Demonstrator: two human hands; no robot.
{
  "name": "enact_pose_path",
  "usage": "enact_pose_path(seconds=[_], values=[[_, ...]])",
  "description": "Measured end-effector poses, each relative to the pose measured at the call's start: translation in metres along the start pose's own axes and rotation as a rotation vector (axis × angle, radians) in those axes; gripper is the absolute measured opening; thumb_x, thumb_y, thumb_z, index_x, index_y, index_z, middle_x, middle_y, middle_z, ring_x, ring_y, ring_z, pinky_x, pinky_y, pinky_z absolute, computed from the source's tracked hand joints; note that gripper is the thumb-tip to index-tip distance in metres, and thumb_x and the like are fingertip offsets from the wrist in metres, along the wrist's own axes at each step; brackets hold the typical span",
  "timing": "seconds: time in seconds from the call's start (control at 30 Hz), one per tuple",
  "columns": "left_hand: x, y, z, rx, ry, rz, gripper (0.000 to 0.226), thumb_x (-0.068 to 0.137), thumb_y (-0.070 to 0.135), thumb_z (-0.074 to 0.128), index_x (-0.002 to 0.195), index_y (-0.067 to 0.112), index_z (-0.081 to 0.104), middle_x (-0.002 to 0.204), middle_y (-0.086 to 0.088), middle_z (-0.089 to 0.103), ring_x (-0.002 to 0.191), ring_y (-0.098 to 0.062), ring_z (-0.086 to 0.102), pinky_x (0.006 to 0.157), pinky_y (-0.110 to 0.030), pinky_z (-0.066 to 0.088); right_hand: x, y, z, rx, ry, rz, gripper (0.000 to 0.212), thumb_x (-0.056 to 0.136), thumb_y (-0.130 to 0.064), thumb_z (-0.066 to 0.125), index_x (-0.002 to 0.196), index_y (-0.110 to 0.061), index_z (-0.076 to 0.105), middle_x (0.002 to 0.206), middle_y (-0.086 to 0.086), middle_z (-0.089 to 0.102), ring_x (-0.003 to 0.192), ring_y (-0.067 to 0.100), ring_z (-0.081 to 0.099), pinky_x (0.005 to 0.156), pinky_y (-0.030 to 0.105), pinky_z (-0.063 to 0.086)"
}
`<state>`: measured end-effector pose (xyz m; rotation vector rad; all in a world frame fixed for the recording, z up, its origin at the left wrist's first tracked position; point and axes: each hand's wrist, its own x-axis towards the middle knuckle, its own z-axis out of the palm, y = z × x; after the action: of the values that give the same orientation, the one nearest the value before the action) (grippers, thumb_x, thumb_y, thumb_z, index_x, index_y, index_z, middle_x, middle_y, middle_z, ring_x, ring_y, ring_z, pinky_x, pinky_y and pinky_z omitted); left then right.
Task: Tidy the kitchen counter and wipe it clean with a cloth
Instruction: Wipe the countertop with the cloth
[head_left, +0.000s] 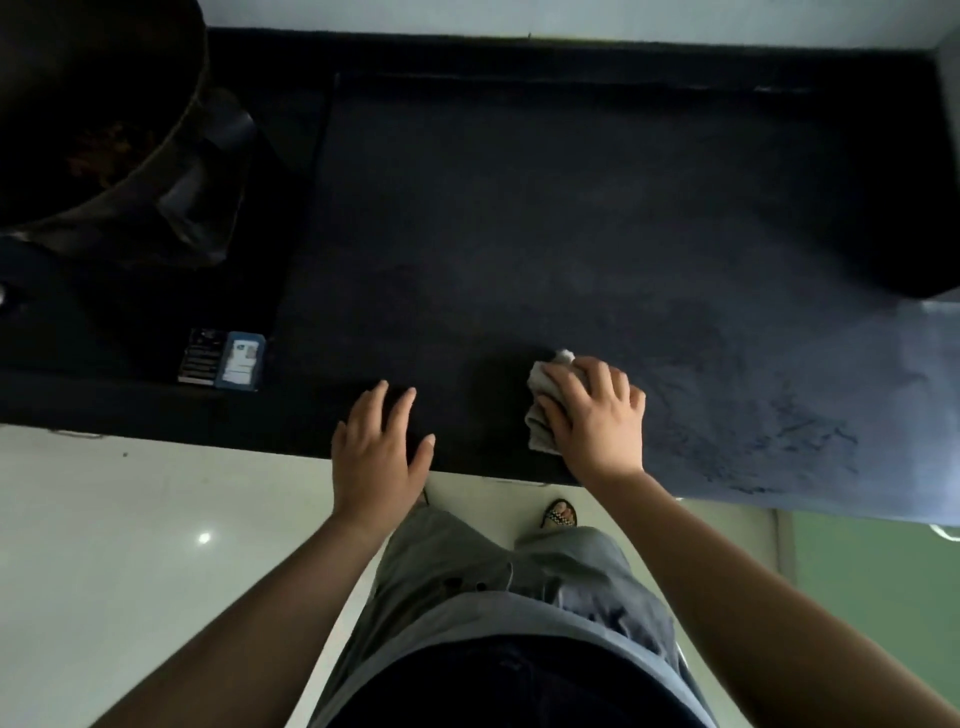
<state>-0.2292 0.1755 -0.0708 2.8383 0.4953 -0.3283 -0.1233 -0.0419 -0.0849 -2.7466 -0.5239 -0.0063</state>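
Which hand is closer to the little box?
Left. The left hand rests on the counter edge just right of the small box; the right hand presses the cloth farther right.

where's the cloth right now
In the head view the cloth lies on the dark counter near its front edge, right of centre, pressed flat under the right hand. The left hand rests empty beside it.

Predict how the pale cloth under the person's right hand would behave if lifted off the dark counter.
The cloth looks bunched and creased under the right hand, so it would probably droop limply rather than hold shape. It seems thin and small, so likely light. Pressed flat on the counter, it probably slides easily when pushed.
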Motion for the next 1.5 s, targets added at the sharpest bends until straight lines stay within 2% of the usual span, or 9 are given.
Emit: enact_pose_path(seconds=[0.3, 0.5, 0.6, 0.9, 1.03, 1.13, 1.23, 1.37, 1.5], values=[[0.004, 0.007, 0.007, 0.085, 0.042, -0.033, 0.06, 0.09, 0.05, 0.029, 0.14, 0.019, 0.038, 0.143, -0.018, 0.041, 0.13, -0.036, 0.038, 0.099, -0.054, 0.039, 0.067, -0.012, 0.003, -0.011, -0.086, 0.211, 0.035, 0.094, -0.036, 0.044, 0.124, -0.021, 0.051, 0.126, 0.014, 0.047, 0.113, 0.036, 0.041, 0.091, 0.049, 0.03], [0.004, 0.006, 0.001, 0.056, 0.021, -0.008, 0.058, 0.09, 0.048, 0.033, 0.138, 0.017, 0.041, 0.14, -0.016, 0.044, 0.127, -0.035, 0.041, 0.097, -0.053, 0.041, 0.042, -0.025, 0.006, 0.015, -0.104, -0.15, 0.032, 0.091, -0.036, 0.051, 0.119, -0.024, 0.056, 0.12, 0.012, 0.055, 0.105, 0.036, 0.05, 0.083, 0.048, 0.039], [0.022, -0.007, -0.016, 0.003, 0.044, 0.098, 0.057, 0.09, 0.046, 0.035, 0.136, 0.014, 0.042, 0.136, -0.012, 0.05, 0.124, -0.03, 0.048, 0.095, -0.046, 0.044, 0.037, -0.015, 0.005, 0.051, -0.082, -0.196, 0.032, 0.09, -0.04, 0.048, 0.118, -0.026, 0.057, 0.118, 0.008, 0.056, 0.102, 0.032, 0.049, 0.081, 0.044, 0.038], [0.134, -0.085, -0.066, 0.156, 0.07, 0.239, 0.052, 0.091, 0.037, 0.044, 0.135, 0.011, 0.044, 0.141, -0.015, 0.044, 0.127, -0.033, 0.043, 0.1, -0.046, 0.039, 0.124, -0.082, 0.037, 0.028, 0.029, 0.336, 0.035, 0.093, -0.041, 0.045, 0.123, -0.025, 0.052, 0.126, 0.009, 0.047, 0.113, 0.032, 0.041, 0.091, 0.046, 0.031], [0.177, -0.105, -0.073, 0.206, -0.003, 0.314, 0.054, 0.093, 0.036, 0.042, 0.143, 0.016, 0.033, 0.152, -0.01, 0.027, 0.139, -0.028, 0.027, 0.11, -0.045, 0.028, 0.149, -0.12, 0.054, 0.043, 0.028, 0.253, 0.031, 0.091, -0.041, 0.048, 0.118, -0.026, 0.056, 0.124, 0.009, 0.049, 0.112, 0.034, 0.042, 0.088, 0.046, 0.031], [0.188, -0.113, -0.069, 0.181, -0.011, 0.371, 0.053, 0.094, 0.036, 0.04, 0.144, 0.02, 0.031, 0.153, -0.009, 0.026, 0.14, -0.026, 0.026, 0.111, -0.05, 0.024, 0.136, -0.135, 0.06, 0.025, 0.042, 0.054, 0.029, 0.088, -0.041, 0.052, 0.113, -0.027, 0.06, 0.117, 0.007, 0.056, 0.103, 0.033, 0.05, 0.081, 0.045, 0.037], [0.187, -0.118, -0.061, 0.149, -0.005, 0.387, 0.052, 0.095, 0.036, 0.036, 0.144, 0.021, 0.03, 0.154, -0.009, 0.026, 0.141, -0.028, 0.025, 0.111, -0.053, 0.019, 0.113, -0.124, 0.059, 0.026, 0.04, 0.007, 0.03, 0.088, -0.044, 0.05, 0.111, -0.028, 0.062, 0.113, 0.005, 0.058, 0.101, 0.03, 0.052, 0.079, 0.042, 0.039], [0.187, -0.12, -0.06, 0.135, -0.01, 0.396, 0.056, 0.092, 0.042, 0.023, 0.144, 0.022, 0.031, 0.153, -0.01, 0.028, 0.14, -0.029, 0.027, 0.111, -0.054, 0.019, 0.113, -0.104, 0.053, -0.003, 0.111, 0.166, 0.029, 0.087, -0.042, 0.053, 0.111, -0.026, 0.061, 0.112, 0.009, 0.057, 0.1, 0.033, 0.05, 0.08, 0.042, 0.037], [0.187, -0.119, -0.06, 0.131, -0.004, 0.393, 0.055, 0.092, 0.041, 0.025, 0.143, 0.021, 0.032, 0.152, -0.011, 0.03, 0.139, -0.03, 0.03, 0.11, -0.055, 0.022, 0.152, -0.118, 0.054, 0.018, 0.113, 0.429, 0.032, 0.092, -0.041, 0.05, 0.117, -0.024, 0.057, 0.121, 0.011, 0.052, 0.11, 0.036, 0.045, 0.088, 0.047, 0.033]])
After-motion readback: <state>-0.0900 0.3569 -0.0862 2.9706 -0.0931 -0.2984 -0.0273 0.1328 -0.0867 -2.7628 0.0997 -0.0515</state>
